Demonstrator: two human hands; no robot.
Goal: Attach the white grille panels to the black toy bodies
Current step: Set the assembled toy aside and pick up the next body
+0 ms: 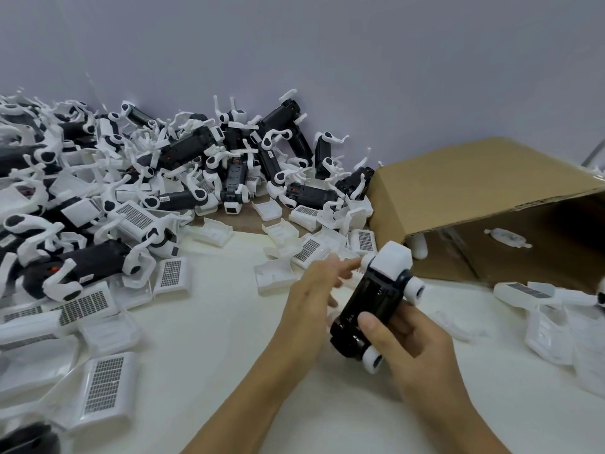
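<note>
Nearest to us are our two forearms, and the right hand (402, 335) grips a black toy body (370, 303) from below, thumb curled over its dark flank, holding it just in front of the cardboard box (474, 198) that lies on its side. The left hand (314, 290) hovers just beside the body with fingers loosely extended, the fingertips (355, 264) reaching toward the white block at its far end — it holds nothing that we can see. The body in hand shows white wheel-like hubs and a white cap, but no grille panel on the face turned to us (whether one sits on the hidden side we cannot tell). Left of the box, loose white grille panels (307, 249) lie scattered on the white table (212, 339), some grid-side up, some flipped. Further left of the box a big heap of toy bodies with legs (183, 152) is piled against the wall — we judge many of those already handled, though the pictures do not settle it. Plenty of panels remain unattached, so we reckon the work is partway through, with this body awaiting its panel.
</note>
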